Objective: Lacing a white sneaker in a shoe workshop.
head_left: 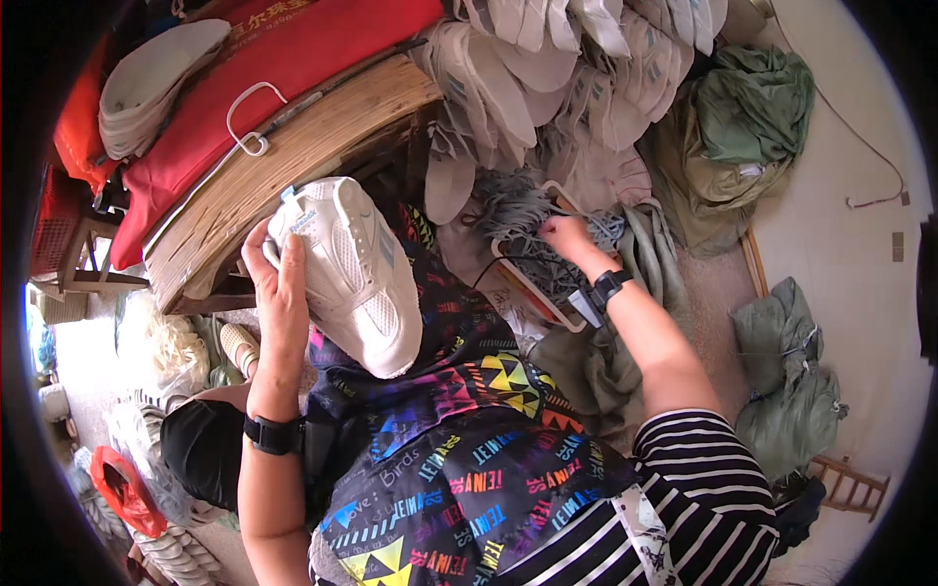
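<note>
Item one: a white sneaker (354, 273), held in our left hand (277, 283), fingers wrapped around its heel end, the toe pointing down over our patterned apron (459, 459).

Item two: a tangle of grey laces (528, 234) in a tray (528, 293), under our right hand (565, 234); its fingers are sunk among the laces, and we cannot tell whether they pinch any.

Item three: stacked pale shoe soles (547, 78), beyond the right fingertips.

White mesh sneaker (357, 273) with pale blue accents, grey tangled shoelaces (532, 230) in a pinkish tray, black apron (459, 459) covered in neon triangles and lettering, black-and-white striped sleeve (708, 469), red fabric bag (283, 68), olive green cloth sack (747, 117).
</note>
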Available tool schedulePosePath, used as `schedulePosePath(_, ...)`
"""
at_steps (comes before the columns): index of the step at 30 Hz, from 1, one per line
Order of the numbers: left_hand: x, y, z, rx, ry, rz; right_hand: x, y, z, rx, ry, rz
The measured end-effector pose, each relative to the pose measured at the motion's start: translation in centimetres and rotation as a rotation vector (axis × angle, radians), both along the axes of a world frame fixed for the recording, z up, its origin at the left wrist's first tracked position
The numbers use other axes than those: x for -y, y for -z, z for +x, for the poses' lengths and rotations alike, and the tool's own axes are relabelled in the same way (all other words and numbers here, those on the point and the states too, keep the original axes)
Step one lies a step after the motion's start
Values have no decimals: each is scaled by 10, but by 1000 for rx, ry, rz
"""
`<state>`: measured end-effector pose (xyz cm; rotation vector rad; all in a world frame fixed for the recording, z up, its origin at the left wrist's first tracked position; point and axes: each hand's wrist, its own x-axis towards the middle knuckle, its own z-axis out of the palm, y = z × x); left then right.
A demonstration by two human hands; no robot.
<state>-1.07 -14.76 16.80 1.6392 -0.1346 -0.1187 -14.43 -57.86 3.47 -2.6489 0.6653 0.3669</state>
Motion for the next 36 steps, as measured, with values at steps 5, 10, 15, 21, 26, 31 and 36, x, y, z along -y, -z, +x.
schedulePosePath(5, 1, 4, -1, -12, 0, -33, 5, 43, -10, -211, 151, -84)
schedulePosePath(10, 0, -2, -3, -45, -20, 5, -6, 87, -31, 67, 140, -256)
schedulePosePath(15, -3, -1, -2, -63, -4, -3, -10, 85, -29, 1, 43, -339)
schedulePosePath(21, -4, -2, -2, -54, 1, -6, -25, 96, -16, 280, 269, -144)
schedulePosePath(26, -5, -3, -5, -116, -21, 13, -44, 83, 1, 529, 174, -18)
schedulePosePath(31, -4, -10, -4, -74, -5, 85, -37, 74, 8, 492, 112, -4)
schedulePosePath(36, -4, -12, -8, -85, 0, 20, -31, 61, 16, 464, 291, -9)
